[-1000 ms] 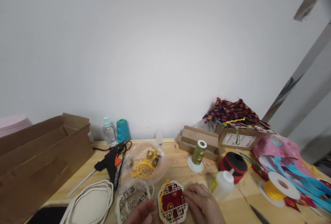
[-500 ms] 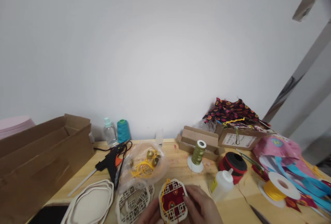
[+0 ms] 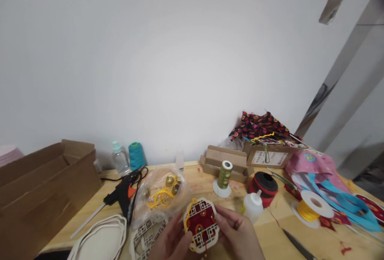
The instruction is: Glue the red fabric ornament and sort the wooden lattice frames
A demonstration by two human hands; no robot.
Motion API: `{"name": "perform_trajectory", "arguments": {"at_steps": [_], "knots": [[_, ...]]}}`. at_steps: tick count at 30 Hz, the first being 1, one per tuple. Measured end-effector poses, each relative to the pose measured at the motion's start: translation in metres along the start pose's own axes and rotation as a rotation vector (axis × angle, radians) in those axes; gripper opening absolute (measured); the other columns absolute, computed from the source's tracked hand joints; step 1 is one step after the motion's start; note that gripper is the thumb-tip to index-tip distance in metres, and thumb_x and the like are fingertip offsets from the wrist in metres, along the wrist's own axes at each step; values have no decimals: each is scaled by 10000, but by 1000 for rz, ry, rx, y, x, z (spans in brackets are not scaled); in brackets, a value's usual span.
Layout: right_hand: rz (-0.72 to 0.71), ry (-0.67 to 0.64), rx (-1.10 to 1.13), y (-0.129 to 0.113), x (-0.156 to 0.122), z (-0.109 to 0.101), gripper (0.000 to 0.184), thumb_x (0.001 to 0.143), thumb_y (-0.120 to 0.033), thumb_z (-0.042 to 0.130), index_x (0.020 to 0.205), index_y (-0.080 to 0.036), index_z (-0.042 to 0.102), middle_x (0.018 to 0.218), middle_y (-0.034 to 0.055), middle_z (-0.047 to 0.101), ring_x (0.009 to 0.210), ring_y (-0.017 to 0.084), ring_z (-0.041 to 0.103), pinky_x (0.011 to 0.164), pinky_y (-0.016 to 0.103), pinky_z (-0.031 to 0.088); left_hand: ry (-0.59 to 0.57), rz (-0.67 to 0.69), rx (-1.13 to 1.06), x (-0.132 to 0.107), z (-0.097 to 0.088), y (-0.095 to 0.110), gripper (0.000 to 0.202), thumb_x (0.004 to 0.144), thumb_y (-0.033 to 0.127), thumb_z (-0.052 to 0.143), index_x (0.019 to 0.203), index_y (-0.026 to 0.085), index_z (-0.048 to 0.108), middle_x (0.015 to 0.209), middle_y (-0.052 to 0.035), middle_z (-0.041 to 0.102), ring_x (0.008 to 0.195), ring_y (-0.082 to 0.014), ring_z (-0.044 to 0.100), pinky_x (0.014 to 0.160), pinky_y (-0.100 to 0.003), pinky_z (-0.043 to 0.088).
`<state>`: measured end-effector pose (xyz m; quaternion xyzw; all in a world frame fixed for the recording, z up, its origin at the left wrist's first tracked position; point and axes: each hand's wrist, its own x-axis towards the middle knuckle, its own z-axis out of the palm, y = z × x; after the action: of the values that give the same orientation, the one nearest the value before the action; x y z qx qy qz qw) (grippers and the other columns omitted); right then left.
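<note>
Both hands, left hand [image 3: 169, 242] and right hand [image 3: 240, 238], pinch my lattice ornament [image 3: 200, 225] by its side edges, lifted at the table's [image 3: 271, 234] near edge. Glue bottle [image 3: 252, 207] crowds right; bead bag [image 3: 162, 194] sits far-left.

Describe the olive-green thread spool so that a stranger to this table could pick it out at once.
Start at the wooden table and look just in front of the flat cardboard box by the wall. There the olive-green thread spool stands upright on a white round base. Unlike the teal spool and the yellow cord reel, it is slim and olive.
</note>
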<state>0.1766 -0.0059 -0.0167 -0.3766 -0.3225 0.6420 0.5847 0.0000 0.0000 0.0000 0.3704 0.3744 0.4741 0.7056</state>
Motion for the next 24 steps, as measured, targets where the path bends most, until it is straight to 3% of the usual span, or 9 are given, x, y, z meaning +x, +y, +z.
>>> {"name": "perform_trajectory", "arguments": {"at_steps": [4, 12, 17, 20, 24], "knots": [[12, 49, 42, -3, -1, 0, 283, 633, -290, 693, 888, -170, 669, 798, 84, 706, 722, 202, 638, 652, 296, 476, 22, 100, 64, 4, 9, 1, 423, 574, 234, 724, 982, 175, 629, 1054, -126, 628, 960, -299, 570, 794, -370, 481], [61, 138, -21, -1, -6, 6, 348, 609, -344, 700, 887, -137, 664, 721, 90, 708, 623, 196, 643, 551, 280, 502, 39, 5, -60, 4, 6, -6, 378, 577, 230, 725, 944, 215, 637, 1007, -61, 659, 949, -248, 584, 800, -333, 485], [56, 55, 29, 3, -9, 11, 343, 630, -340, 685, 906, -137, 659, 775, 100, 705, 649, 201, 644, 606, 303, 504, 83, -68, -246, 5, 5, -18, 406, 547, 252, 746, 938, 215, 643, 1009, -74, 658, 977, -273, 565, 837, -379, 459], [31, 45, 35, 4, -9, 14, 344, 615, -339, 696, 885, -130, 665, 785, 107, 704, 681, 207, 645, 668, 322, 498, 133, -20, -158, 4, 7, -17, 426, 509, 281, 763, 910, 181, 660, 1002, -98, 658, 1001, -283, 546, 898, -391, 409], [-17, 98, -20, 7, -7, 15, 346, 560, -344, 730, 824, -126, 677, 743, 99, 707, 676, 205, 646, 723, 333, 487, 135, 31, -74, 1, 8, -10, 440, 513, 315, 753, 919, 179, 656, 1018, -105, 650, 1014, -307, 532, 862, -417, 433]]}}
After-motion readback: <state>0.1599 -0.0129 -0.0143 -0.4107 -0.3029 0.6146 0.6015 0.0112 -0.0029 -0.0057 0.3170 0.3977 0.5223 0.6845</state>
